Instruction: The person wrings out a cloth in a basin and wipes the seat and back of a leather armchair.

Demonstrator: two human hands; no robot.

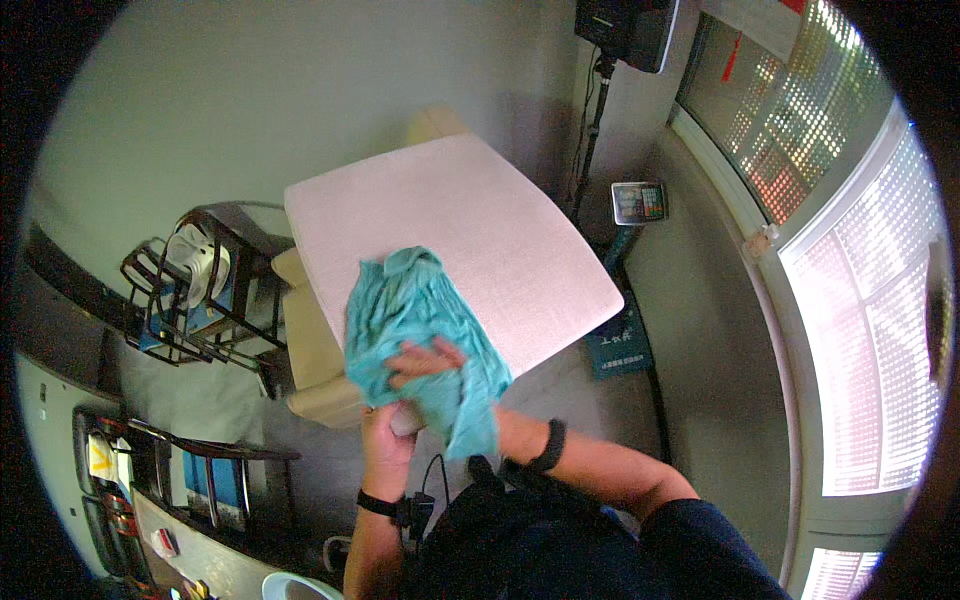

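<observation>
A crumpled teal garment (416, 322) with a collar-like fold at its far end lies over the near edge of a pale pink padded board (465, 225). My left hand (390, 439) is at the garment's near left edge, curled around a small pale object (406, 420) that I cannot identify; its fingertips are hidden. My right hand (426, 361) lies among the folds, blurred, with teal cloth draped across its wrist. Whether its fingers grip the cloth cannot be made out. Both wrists wear black bands.
Beige upholstery (319, 337) shows beneath the board. Black-framed chairs (202, 277) stand at left, one holding a white object. A black speaker (626, 34) on a stand and a digital scale display (639, 203) are at far right, near windows with perforated blinds (862, 337). A table (217, 555) lies lower left.
</observation>
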